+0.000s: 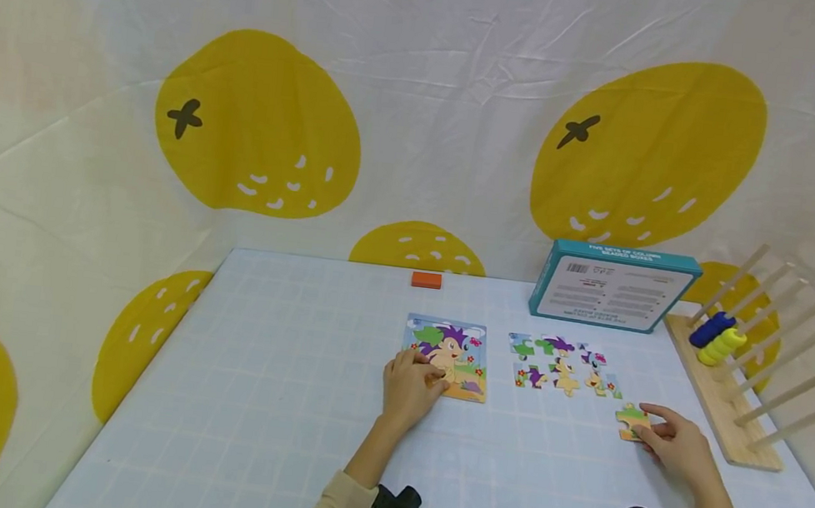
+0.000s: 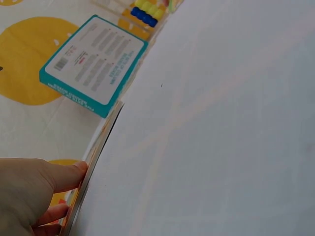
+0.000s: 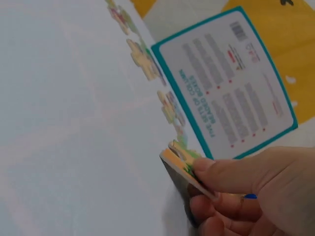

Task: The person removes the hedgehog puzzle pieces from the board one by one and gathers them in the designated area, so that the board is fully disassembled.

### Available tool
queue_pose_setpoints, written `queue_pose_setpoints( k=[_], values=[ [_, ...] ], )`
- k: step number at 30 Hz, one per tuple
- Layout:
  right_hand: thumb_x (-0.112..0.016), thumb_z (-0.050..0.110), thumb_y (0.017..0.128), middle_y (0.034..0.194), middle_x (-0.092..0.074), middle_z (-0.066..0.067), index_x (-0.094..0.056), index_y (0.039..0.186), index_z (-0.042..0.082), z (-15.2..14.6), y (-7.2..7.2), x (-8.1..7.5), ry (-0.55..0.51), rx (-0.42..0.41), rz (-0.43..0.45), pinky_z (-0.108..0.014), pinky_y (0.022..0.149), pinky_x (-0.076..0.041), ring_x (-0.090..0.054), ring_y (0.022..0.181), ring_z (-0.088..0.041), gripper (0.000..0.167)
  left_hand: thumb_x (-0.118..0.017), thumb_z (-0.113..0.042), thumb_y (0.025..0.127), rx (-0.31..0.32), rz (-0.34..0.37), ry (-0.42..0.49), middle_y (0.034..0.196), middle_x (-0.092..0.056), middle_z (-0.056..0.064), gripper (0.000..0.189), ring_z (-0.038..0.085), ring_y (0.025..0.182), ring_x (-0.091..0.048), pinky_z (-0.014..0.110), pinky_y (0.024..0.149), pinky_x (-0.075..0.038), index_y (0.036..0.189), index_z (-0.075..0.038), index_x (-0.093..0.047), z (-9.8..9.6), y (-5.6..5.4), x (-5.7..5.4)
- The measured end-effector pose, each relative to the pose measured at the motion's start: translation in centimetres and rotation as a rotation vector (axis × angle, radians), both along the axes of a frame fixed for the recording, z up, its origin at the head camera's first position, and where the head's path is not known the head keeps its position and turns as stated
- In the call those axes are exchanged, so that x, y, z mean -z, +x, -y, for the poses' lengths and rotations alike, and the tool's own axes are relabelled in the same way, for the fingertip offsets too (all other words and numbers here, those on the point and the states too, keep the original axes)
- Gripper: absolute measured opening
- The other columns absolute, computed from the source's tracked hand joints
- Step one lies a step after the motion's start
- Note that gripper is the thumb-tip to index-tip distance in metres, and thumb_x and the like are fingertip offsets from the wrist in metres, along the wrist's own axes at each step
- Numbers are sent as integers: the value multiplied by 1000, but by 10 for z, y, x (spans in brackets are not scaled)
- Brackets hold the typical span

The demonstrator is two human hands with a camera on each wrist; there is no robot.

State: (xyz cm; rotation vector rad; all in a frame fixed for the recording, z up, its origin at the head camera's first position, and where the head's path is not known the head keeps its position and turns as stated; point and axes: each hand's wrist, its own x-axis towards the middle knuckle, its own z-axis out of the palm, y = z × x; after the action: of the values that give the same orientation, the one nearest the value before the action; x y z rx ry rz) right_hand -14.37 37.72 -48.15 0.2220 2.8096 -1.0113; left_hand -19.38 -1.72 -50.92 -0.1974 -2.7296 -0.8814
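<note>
In the head view my left hand rests on the lower left of a picture board showing a purple-spined hedgehog. The left wrist view shows the thumb and fingertips touching the board, which appears edge-on. Over to the right, my right hand pinches a puzzle piece coloured orange and green. Close up in the right wrist view, the thumb lies on the piece's printed face and fingers curl beneath it. Several loose puzzle pieces lie in two rows between the board and my right hand.
A teal-edged box leans at the back right. Beside it stands a wooden peg rack with blue beads and yellow beads. An orange block sits at the table's back edge.
</note>
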Motion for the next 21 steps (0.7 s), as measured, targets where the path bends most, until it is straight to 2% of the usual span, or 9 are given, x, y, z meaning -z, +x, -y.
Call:
queue_pose_setpoints(
  k=[3, 7, 13, 21],
  values=[
    [-62, 36, 89, 96, -59, -27, -42, 130, -9, 2, -3, -4, 78, -1, 13, -38, 64, -48, -56, 79, -29, 64, -75, -32, 79, -1, 0, 2, 102, -59, 3, 20, 21, 106, -49, 47, 96, -35, 92, -16, -77, 0, 0, 1],
    [-63, 44, 87, 102, -54, -30, -42, 130, -9, 4, -5, -5, 93, 10, 55, -44, 69, -45, -51, 89, -36, 71, -76, -32, 78, 3, -6, -1, 101, -59, 3, 20, 21, 106, -49, 47, 96, -34, 92, -16, -77, 0, -1, 3],
    [-64, 56, 81, 107, -51, -30, -41, 133, -8, 7, -6, -3, 82, 14, 91, -44, 70, -43, -48, 91, -37, 86, -75, -32, 79, 8, -5, 4, 100, -58, 2, 20, 21, 105, -49, 47, 95, -34, 92, -17, -77, 1, 0, 3],
    [-69, 56, 77, 104, -52, -28, -42, 132, -9, 10, -10, -1, 76, 6, 107, -44, 71, -42, -47, 90, -35, 89, -75, -32, 79, 3, -10, -2, 101, -58, 2, 21, 21, 105, -49, 47, 96, -35, 93, -17, -77, 1, -1, 3]
  ],
)
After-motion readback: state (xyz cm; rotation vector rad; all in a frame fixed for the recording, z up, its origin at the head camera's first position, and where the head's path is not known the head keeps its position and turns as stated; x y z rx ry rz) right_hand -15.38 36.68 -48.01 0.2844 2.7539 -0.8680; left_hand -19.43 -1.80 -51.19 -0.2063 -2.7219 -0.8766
